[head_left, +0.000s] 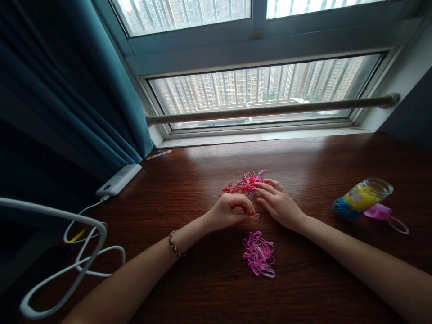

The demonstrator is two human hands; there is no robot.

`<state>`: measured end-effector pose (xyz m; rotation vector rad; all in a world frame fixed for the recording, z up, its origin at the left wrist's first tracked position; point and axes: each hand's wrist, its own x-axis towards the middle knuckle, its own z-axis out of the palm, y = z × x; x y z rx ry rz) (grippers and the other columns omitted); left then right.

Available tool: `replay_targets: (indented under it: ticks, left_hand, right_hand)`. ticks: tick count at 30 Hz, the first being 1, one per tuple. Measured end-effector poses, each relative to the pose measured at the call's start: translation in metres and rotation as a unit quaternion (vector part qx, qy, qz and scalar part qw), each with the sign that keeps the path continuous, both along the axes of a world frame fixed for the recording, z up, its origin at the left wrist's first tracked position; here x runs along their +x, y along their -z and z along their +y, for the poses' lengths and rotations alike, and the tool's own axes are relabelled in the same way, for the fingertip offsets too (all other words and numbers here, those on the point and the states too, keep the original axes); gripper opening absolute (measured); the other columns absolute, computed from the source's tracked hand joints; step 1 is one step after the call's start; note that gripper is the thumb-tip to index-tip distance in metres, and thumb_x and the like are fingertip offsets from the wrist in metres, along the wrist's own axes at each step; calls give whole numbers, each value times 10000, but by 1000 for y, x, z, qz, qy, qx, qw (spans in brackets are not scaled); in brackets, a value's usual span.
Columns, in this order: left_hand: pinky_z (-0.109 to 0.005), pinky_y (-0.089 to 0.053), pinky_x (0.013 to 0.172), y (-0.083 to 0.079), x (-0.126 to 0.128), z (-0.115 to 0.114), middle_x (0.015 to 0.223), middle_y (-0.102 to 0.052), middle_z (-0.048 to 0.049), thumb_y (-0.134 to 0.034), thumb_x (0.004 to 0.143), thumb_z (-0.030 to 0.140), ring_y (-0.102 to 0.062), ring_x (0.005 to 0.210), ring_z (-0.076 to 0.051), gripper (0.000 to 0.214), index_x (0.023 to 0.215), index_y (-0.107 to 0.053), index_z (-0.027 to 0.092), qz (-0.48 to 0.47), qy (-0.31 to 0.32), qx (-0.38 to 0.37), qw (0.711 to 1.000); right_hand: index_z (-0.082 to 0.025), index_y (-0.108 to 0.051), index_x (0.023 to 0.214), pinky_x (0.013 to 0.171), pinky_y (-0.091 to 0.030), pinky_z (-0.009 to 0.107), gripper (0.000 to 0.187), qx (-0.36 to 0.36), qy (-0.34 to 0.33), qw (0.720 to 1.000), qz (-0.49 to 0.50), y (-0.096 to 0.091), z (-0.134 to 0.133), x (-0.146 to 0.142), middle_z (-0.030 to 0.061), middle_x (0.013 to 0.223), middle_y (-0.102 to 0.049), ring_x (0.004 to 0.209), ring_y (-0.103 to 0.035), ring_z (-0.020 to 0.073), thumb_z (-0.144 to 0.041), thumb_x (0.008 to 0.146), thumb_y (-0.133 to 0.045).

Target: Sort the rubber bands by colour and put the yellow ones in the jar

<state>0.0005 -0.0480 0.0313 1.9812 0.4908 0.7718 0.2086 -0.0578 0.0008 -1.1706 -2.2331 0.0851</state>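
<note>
My left hand [232, 210] is closed in a pinch, with a small pale pink loop, apparently a paper clip [256, 216], at its fingertips. Palm down, my right hand [281, 207] stretches its fingers over the right side of a loose pile of red and pink clips [248, 182], touching it and covering part of it. Closer to me lies a separate heap of pink clips [259, 254] on the brown wooden table [202, 288]. A braided bracelet [173, 244] circles my left wrist.
At right, a lidless glass jar [362, 198] with yellow and blue contents leans over beside a pink lid [380, 211] with a ring. A white power bank [119, 180] and looped white cable [97, 238] lie left, near a blue curtain [111, 90]. A window with a rail [270, 109] stands behind.
</note>
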Motion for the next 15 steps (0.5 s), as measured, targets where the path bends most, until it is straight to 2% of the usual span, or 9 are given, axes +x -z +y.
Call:
replay_targets:
  ticks: [3,6,8,10,12,15]
  left_hand:
    - [-243,-505,699,-1,5,-11,785,-656,-87,-618,758,232,-617,730,-147,116,742,-627,118,48,67,32,996]
    - [-217,-495,666,0,2,-8,764,-663,-76,-603,772,250,-617,693,-135,134,760,-643,122,75,69,60,993]
    - [-213,-486,640,1,-4,1,726,-664,-62,-606,771,275,-609,649,-128,156,754,-647,126,84,9,97,992]
    - [-236,-483,670,4,-14,16,740,-668,-60,-579,793,280,-608,671,-137,164,767,-648,134,86,-85,152,981]
    - [-308,-469,785,11,-25,33,845,-667,-79,-537,821,263,-602,828,-179,159,829,-648,150,90,-180,226,953]
    - [-438,-348,961,23,-38,52,1073,-621,-85,-521,823,236,-465,1127,-249,238,1044,-596,191,162,-225,310,909]
  right_hand:
    - [-253,-478,1247,988,-323,496,382,-29,20,998,-51,4,1,-2,29,1302,-475,1224,-319,268,-306,872,-432]
    - [-251,-476,1250,988,-320,495,383,-36,23,997,-61,6,2,-2,34,1281,-497,1224,-325,266,-318,877,-419]
    - [-248,-478,1247,986,-327,485,378,-31,20,998,-55,6,3,-2,41,1266,-510,1216,-341,258,-308,879,-416]
    - [-240,-499,1226,982,-339,477,361,-21,21,999,-32,6,4,-1,52,1242,-529,1199,-368,252,-296,881,-411]
    - [-228,-538,1181,972,-360,463,329,-12,22,1000,9,7,4,0,66,1196,-559,1163,-413,242,-270,886,-398]
    - [-197,-588,1097,936,-417,418,299,-14,21,996,82,7,4,0,91,1118,-589,1073,-502,222,-235,892,-374]
